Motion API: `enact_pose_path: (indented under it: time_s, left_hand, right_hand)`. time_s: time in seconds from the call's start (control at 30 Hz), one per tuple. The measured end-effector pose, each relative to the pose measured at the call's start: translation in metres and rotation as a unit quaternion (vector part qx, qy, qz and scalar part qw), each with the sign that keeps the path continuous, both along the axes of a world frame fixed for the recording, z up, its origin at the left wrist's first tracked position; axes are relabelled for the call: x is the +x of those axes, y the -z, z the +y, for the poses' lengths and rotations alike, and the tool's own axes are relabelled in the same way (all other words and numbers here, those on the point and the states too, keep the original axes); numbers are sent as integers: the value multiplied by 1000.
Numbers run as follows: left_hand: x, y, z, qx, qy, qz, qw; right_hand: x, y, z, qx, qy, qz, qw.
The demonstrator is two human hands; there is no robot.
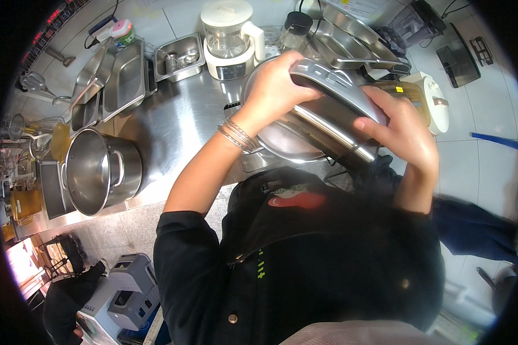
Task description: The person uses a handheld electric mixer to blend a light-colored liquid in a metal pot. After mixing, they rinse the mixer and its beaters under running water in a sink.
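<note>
In front of my chest, a shiny steel container or appliance body [328,123] with a grey top part is held tilted; its exact kind is unclear. My left hand [278,88], with bracelets at the wrist, grips the far left end, thumb against the near side. My right hand [401,118] clasps the right end, its fingers over the grey part and its thumb on the near side. Partly hidden beneath it is a round steel bowl or lid [280,138]. Beyond my left hand stands a white electric kettle with a glass jug [228,41].
A large steel stockpot [125,168] lies at the left of the steel counter [177,112]. Steel pans [125,82] lean behind it; a small pan [179,58] holds utensils. More pans [345,43] sit at the back right, near a white appliance [434,101]. A person's dark sleeve [67,297] shows lower left.
</note>
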State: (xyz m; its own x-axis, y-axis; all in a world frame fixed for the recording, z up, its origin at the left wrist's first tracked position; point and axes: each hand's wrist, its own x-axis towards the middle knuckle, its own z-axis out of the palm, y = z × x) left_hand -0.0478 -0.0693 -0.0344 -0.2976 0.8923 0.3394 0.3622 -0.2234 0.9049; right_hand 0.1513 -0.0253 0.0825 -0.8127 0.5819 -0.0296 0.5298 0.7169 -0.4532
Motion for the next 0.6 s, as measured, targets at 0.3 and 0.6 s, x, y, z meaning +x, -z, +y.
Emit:
enact_pose_path:
  time_s: [0.3, 0.6]
  left_hand:
    - [-40, -4, -4, -8, -52, 37, 998]
    - [-53, 9, 32, 26, -98, 54, 993]
  right_hand:
    - [-37, 14, 19, -22, -50, 67, 996]
    - [-51, 28, 43, 41, -26, 61, 997]
